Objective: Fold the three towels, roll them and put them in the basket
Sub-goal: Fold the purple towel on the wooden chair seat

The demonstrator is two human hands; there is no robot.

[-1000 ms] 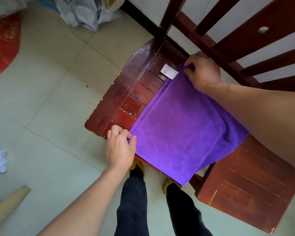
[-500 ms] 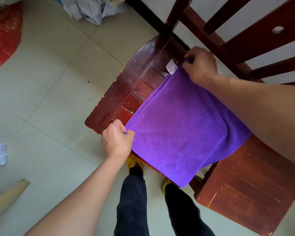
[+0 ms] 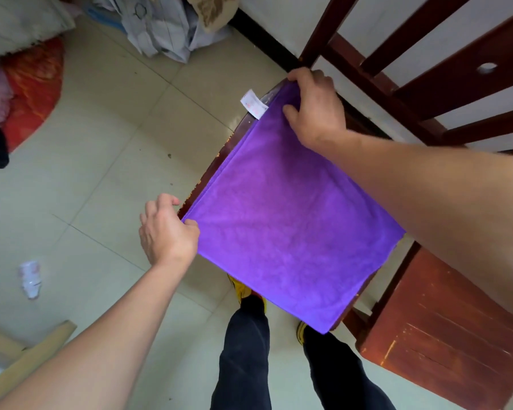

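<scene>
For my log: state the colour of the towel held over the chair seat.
Solid purple towel, plain; clearest in the head view.

A lived-in home room: pale tiled floor (image 3: pixel 95 149), dark red wooden chairs (image 3: pixel 444 347) against a white wall at right, heaped clothes (image 3: pixel 163 28) at the far side, red bedding (image 3: pixel 33 96) far left.

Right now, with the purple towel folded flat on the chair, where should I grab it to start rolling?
Probably along the left edge of the purple towel, coming from the chair's open left side. That edge lies straight, and both corners are already pinched: the left hand on the near one, the right hand on the far one by the white tag.
</scene>
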